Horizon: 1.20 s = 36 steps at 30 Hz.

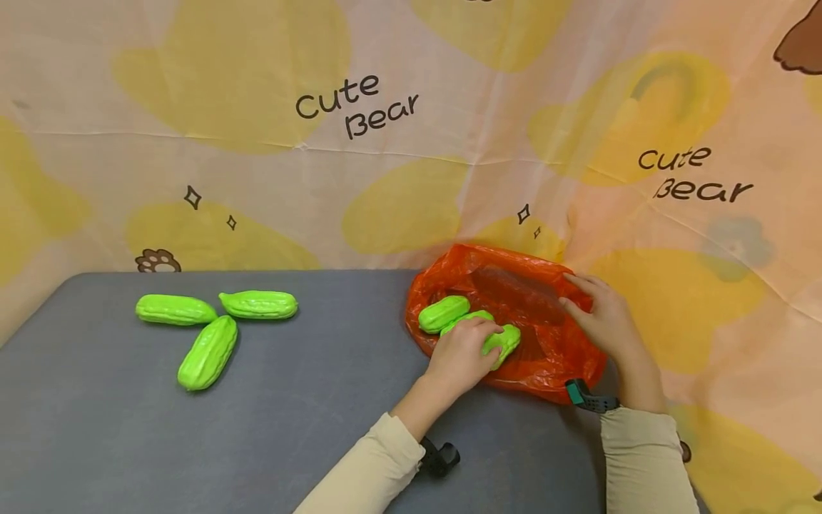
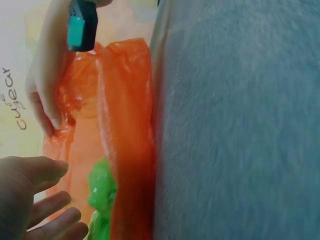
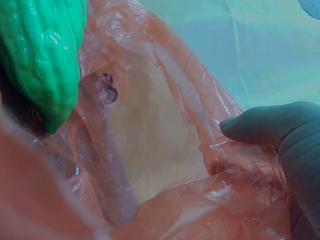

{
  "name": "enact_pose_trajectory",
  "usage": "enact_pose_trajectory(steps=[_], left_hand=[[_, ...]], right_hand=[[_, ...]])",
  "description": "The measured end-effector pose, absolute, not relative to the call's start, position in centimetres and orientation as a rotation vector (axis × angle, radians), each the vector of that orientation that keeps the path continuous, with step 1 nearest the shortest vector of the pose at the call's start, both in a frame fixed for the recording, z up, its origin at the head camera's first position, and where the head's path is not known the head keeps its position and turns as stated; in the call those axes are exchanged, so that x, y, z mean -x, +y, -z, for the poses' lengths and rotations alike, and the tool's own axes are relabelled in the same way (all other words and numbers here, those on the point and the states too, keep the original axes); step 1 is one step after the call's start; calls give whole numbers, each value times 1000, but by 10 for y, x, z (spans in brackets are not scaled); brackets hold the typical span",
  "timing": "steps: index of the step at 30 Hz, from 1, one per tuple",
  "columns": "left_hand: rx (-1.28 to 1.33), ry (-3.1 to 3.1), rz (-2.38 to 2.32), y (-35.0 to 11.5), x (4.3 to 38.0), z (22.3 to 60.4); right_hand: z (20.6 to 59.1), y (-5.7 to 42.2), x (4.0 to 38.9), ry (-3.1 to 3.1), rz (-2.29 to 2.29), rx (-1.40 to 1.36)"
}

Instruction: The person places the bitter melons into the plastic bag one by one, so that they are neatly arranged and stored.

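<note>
A red plastic bag (image 1: 552, 357) lies with its mouth spread wide at the right of the table. Inside it are bright green bitter melons (image 1: 444, 314), three showing in the head view. Over them reaches my left hand (image 1: 464, 355), its fingers spread and apart from the nearest melon (image 2: 102, 186) in the left wrist view. My right hand (image 1: 606, 318) holds the bag's right rim, thumb (image 3: 260, 124) on the inner side and the other fingers mostly hidden behind the plastic. One melon (image 3: 42, 57) looms large in the right wrist view.
Three more bitter melons (image 1: 208, 353) lie close together on the left of the grey table (image 1: 308, 428). A printed cloth (image 1: 257, 164) hangs behind the table and along its right side, close to the bag. Dark straps (image 1: 439, 457) are on both wrists.
</note>
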State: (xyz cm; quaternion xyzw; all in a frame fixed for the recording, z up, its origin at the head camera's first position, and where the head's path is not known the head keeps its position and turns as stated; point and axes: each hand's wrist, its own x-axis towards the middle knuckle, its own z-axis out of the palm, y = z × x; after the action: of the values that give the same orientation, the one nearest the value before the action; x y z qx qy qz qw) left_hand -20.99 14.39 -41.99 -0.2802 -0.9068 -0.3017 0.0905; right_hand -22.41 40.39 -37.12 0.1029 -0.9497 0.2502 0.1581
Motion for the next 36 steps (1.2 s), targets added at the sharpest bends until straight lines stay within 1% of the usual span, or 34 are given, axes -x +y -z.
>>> enact_pose_trajectory(steps=[16, 25, 36], left_hand=[[771, -2651, 868, 87, 214, 398], [651, -2653, 928, 41, 212, 395], [520, -2669, 1064, -19, 203, 380]], right_hand=[[369, 404, 223, -2731, -710, -303], [368, 402, 224, -2725, -725, -311], [367, 400, 223, -2727, -723, -318]])
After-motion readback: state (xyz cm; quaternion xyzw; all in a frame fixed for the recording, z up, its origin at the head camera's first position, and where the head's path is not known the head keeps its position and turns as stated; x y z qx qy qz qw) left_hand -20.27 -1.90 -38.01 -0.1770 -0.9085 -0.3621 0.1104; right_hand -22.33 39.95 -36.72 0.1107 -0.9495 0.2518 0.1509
